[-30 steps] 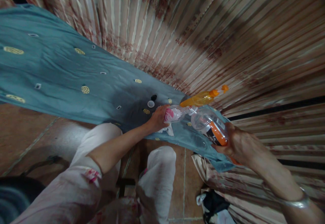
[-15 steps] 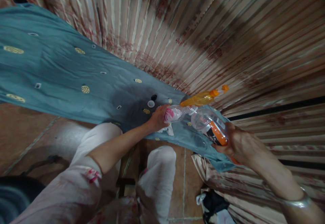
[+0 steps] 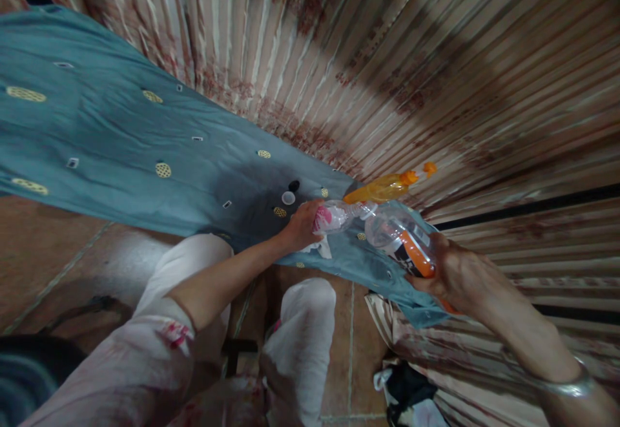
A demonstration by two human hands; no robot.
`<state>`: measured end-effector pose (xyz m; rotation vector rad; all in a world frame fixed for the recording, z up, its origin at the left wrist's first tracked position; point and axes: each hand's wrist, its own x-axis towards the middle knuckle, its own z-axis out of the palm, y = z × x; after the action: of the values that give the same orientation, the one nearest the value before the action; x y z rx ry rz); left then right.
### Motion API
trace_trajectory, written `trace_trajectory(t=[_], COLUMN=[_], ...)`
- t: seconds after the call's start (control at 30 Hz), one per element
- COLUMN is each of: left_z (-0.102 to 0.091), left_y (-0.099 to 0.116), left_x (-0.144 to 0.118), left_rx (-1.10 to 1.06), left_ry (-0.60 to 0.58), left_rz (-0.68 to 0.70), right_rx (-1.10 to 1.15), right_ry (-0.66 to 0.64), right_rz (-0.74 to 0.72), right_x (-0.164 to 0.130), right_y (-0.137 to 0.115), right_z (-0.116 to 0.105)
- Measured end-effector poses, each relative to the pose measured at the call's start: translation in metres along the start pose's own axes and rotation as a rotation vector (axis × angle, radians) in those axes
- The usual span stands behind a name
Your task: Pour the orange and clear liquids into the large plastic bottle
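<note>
My left hand [image 3: 300, 227] grips a small clear bottle with a pink label [image 3: 334, 217], held upright on the teal cloth [image 3: 145, 149]. My right hand [image 3: 453, 275] holds a larger clear bottle with an orange and black label [image 3: 400, 236], tilted so its mouth meets the small bottle's neck. An orange spray bottle [image 3: 385, 188] lies on the cloth just behind them. A white cap [image 3: 288, 197] and a black cap [image 3: 294, 185] rest on the cloth near my left hand.
A striped floral curtain [image 3: 387, 59] hangs behind the cloth-covered surface. My knees in pale trousers [image 3: 300, 323] are below, over a brown tiled floor [image 3: 48, 252]. A dark bundle with white cloth [image 3: 411, 395] lies at the lower right.
</note>
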<state>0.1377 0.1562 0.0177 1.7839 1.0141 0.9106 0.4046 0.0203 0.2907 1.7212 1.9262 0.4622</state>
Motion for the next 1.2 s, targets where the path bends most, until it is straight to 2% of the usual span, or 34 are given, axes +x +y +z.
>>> trace_trajectory(t=[0.13,0.33,0.67,0.97,1.1,1.2], left_z=[0.000,-0.001,0.004,0.002,0.001,0.001], left_y=[0.000,-0.005,-0.011,-0.004,-0.009,-0.013], left_x=[0.000,0.002,0.003,0.002,0.003,0.004], left_rx=[-0.016,-0.015,-0.048,-0.013,-0.028,-0.040], left_ry=[0.025,-0.007,0.045,0.016,0.020,0.018], left_rz=[-0.003,0.008,0.051,0.024,0.052,0.062], right_rx=[-0.001,-0.008,0.013,0.039,0.019,0.019], right_ry=[-0.011,-0.051,0.058,0.019,-0.023,0.012], right_rz=[-0.008,0.016,-0.040,-0.027,-0.004,-0.014], right_x=[0.000,0.002,-0.004,-0.001,-0.001,-0.001], right_y=[0.000,-0.002,0.002,0.002,0.000,0.000], right_z=[0.000,-0.004,0.005,0.001,-0.001,0.001])
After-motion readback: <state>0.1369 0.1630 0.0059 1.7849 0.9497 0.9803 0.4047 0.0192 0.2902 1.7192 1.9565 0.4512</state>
